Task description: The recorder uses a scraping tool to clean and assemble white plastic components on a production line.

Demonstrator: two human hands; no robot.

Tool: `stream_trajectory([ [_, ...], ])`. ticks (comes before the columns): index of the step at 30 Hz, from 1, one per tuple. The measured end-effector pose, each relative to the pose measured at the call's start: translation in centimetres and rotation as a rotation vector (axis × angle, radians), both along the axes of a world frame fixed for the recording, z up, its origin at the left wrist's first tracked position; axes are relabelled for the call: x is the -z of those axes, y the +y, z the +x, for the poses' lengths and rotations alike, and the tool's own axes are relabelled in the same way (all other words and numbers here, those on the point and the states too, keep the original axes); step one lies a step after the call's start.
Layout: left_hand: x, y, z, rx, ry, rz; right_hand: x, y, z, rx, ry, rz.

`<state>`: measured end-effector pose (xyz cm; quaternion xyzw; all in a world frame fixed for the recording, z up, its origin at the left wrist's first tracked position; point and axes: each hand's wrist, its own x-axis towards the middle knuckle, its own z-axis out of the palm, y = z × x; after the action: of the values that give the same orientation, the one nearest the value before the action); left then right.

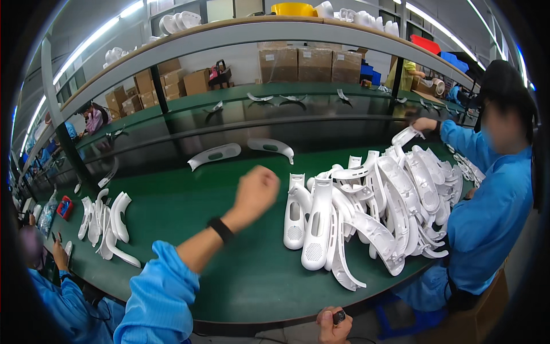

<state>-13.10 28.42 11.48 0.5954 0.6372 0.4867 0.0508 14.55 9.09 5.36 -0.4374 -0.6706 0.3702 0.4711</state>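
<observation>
My left hand (259,194), with a black band on its wrist, is raised over the green table (240,281). Its fingers are curled in, and nothing shows in them. Just beyond it lie two curved white plastic shells, one with an oval slot (215,155) and another to its right (271,147). Low at the table's front edge, my right hand (334,327) is closed around a dark, rounded tool (339,316); most of that tool is hidden in the fist. To the right of my left hand rises a big pile of white plastic shells (395,200), several with perforated ends.
A co-worker in blue (487,189) at the right reaches over the pile with a white shell (405,136). Another person (63,292) sits at the left, near a smaller group of shells (103,223). A dark conveyor belt (189,129) runs behind, beneath an overhead shelf (275,30).
</observation>
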Motion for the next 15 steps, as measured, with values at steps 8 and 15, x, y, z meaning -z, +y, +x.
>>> stream_trajectory([
  [8, -1.5, -4.7, 10.7, 0.212, 0.413, -0.516, -0.9, 0.0, -0.6, -0.044, 0.063, -0.019],
  [15, -1.4, -6.8, 8.2, 0.238, -0.258, -0.428, 0.5, -0.2, -0.1, -0.057, 0.038, -0.030],
])
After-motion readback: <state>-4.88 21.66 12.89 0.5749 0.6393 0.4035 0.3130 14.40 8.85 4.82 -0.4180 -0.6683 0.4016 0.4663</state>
